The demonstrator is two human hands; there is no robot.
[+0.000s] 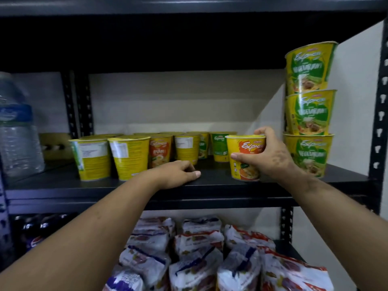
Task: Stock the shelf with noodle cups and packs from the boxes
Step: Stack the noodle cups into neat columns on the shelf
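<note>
My right hand [270,156] grips a yellow and orange noodle cup [244,157] that stands on the black shelf board [210,181], thumb across its front and fingers over its rim. My left hand [178,173] rests on the shelf's front part with fingers loosely curled, holding nothing. Several yellow noodle cups [130,157] stand in rows behind it. A stack of three green and yellow cups [308,110] rises at the right end of the shelf, just beside the held cup. Noodle packs [199,255] in white wrappers fill the shelf below.
A large clear water bottle [16,131] stands at the left on the neighbouring shelf section. Dark bottles [35,229] sit at lower left. Black perforated uprights [380,114] frame the shelf, and another board runs overhead. A strip of bare shelf lies between my hands.
</note>
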